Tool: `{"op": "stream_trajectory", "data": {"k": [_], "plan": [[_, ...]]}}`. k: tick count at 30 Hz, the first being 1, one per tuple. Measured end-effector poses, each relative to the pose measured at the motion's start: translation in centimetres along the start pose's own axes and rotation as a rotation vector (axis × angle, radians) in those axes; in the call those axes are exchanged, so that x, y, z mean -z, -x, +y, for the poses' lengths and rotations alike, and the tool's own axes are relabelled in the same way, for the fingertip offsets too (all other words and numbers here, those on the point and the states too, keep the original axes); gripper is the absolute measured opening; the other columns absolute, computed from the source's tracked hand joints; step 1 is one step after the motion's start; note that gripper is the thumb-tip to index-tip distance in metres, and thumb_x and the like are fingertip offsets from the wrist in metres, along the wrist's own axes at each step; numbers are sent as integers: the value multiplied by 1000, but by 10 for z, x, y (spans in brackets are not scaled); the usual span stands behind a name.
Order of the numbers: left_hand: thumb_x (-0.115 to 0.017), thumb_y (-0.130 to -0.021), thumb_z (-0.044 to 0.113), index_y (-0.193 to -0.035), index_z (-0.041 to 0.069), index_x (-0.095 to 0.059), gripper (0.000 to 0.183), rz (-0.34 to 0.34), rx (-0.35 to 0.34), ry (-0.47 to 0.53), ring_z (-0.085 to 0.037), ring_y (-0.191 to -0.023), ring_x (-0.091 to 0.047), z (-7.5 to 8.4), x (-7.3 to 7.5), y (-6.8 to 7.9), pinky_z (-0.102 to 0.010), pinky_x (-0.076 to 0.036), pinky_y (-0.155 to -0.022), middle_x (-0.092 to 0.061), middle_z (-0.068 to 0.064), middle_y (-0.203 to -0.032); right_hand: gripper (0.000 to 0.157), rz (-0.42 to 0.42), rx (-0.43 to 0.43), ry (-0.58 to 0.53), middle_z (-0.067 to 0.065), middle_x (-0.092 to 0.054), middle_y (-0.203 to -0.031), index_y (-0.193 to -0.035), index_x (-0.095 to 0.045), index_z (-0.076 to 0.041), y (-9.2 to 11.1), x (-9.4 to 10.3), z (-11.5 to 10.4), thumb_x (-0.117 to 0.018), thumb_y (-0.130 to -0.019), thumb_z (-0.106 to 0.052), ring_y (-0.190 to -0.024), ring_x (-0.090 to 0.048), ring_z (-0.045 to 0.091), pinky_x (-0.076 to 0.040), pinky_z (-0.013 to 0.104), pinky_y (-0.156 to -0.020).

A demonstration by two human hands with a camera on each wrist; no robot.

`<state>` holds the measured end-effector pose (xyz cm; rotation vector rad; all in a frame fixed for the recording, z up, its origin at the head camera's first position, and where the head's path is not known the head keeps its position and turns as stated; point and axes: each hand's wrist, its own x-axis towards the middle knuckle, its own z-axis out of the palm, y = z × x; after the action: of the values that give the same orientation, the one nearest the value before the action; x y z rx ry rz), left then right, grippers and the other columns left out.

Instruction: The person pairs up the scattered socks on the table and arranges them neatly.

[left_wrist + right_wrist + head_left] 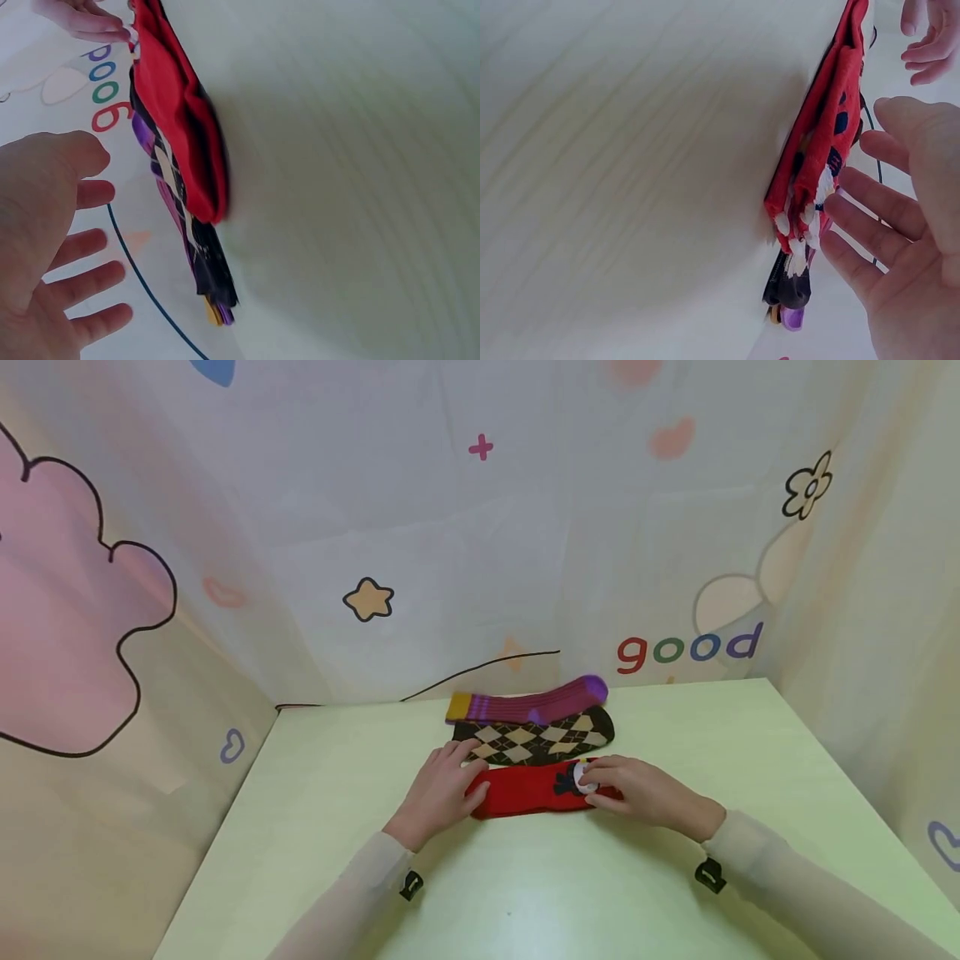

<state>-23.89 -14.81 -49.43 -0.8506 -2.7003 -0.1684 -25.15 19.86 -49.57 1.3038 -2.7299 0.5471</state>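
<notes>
A red sock (517,790) with a dark and white figure at its right part lies flat and folded double, nearest to the person. Behind it is a black-and-tan argyle sock (517,742), and behind that a purple sock (517,707) with a yellow cuff. My left hand (442,789) hovers at the red sock's left end; in the left wrist view its fingers are spread and grip nothing. Over the right end is my right hand (641,789), fingers loosely bent. The right wrist view shows those fingers close to the sock without pinching it; contact is unclear.
The socks lie on a pale green table (337,893) toward its back edge. A printed cloth (420,527) hangs behind and along both sides of the table. Both wrists carry a black strap piece (710,875).
</notes>
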Motion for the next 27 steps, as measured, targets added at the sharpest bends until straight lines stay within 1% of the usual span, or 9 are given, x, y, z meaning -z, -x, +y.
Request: {"op": "stream_trajectory", "data": {"k": [4,7,11,17,19,22,24,27], "plan": [[-72,-95,33,-121,16,-71,31,29,-14,-39,-36,-132,-48,-7,-3,3,-52,-43,-110,-50,-15,-149,22,4,-2,2,12,-71,-121,-113,-76,-8,2,-1,0,-77,-93,-17,-113,-66,31,-57,47,-93],[-70,-96,36,-128,18,-68,37,50,-15,-68,-39,-137,-43,-13,-5,4,-55,-37,-113,-44,-15,-155,22,7,-1,1,13,-70,-122,-113,-76,-7,2,-1,-1,-77,-93,-17,-112,-66,31,-57,48,-93],[-67,-97,40,-135,20,-65,43,66,1,-88,-42,-143,-38,-20,-5,4,-60,-30,-117,-38,-17,-159,24,9,-2,2,13,-70,-122,-113,-76,-7,3,1,-1,-77,-93,-19,-112,-66,31,-57,48,-93],[-65,-97,47,-144,22,-59,53,92,25,-108,-48,-146,-33,-31,-6,2,-66,-24,-118,-34,-19,-161,26,0,-23,10,11,-69,-124,-116,-76,-9,4,2,-1,-77,-94,-23,-113,-65,30,-57,47,-93],[-65,-97,51,-147,25,-56,58,94,39,-139,-48,-147,-29,-37,-7,0,-66,-22,-119,-31,-18,-163,27,2,-24,7,11,-69,-124,-116,-76,-9,4,3,0,-77,-94,-24,-113,-65,30,-57,47,-93],[-63,-96,56,-152,29,-52,63,84,78,-173,-47,-151,-23,-46,-9,-1,-66,-18,-120,-27,-16,-166,28,5,-20,5,12,-69,-125,-117,-75,-9,4,4,0,-77,-94,-25,-114,-65,30,-57,47,-93],[-61,-96,58,-153,31,-49,65,75,106,-177,-46,-153,-18,-52,-10,-2,-66,-15,-120,-23,-15,-167,28,7,-18,4,12,-69,-126,-117,-75,-10,4,5,-1,-76,-95,-26,-115,-64,31,-57,47,-93],[-61,-95,59,-154,33,-48,65,90,133,-168,-48,-153,-16,-60,-11,-1,-69,-14,-119,-23,-16,-168,29,7,-18,6,12,-69,-126,-118,-75,-10,3,5,-1,-75,-95,-27,-116,-64,31,-57,47,-93]]}}
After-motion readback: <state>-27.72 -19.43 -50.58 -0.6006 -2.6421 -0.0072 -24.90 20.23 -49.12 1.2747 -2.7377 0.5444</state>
